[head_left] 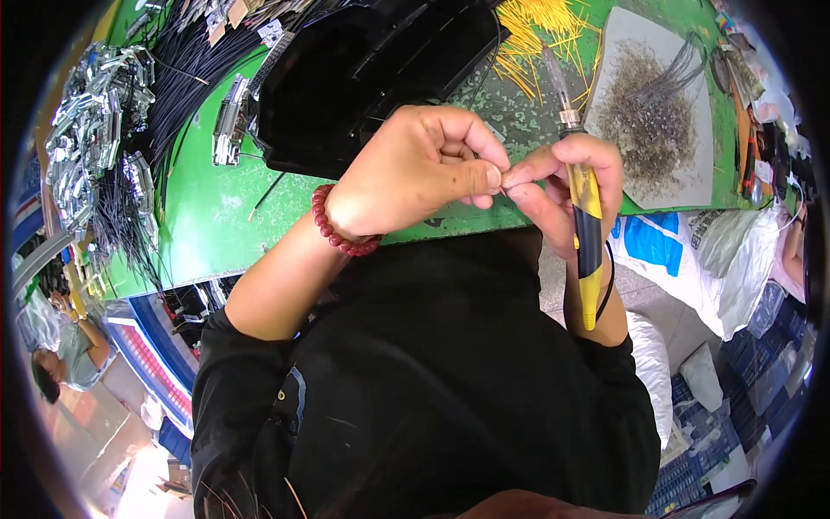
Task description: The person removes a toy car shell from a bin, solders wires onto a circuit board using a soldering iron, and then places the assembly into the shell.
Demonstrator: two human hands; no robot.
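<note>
Yellow-and-black slim soldering iron (588, 232) lay across the right hand (553, 208), grasped in its fingers, tip pointing away over the worn green table (194, 233) toward thin yellow sticks (540, 17). Fingers of the left hand (424, 169) met the right's, pinching a tiny reddish piece (504, 191) too small to identify. Fingertip handling seemed the step in hand; the next move called for a steady pinch and the iron's tip held clear.

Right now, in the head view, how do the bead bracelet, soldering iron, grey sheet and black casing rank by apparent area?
Largest to smallest:
1. Black casing
2. Grey sheet
3. Soldering iron
4. Bead bracelet
</note>
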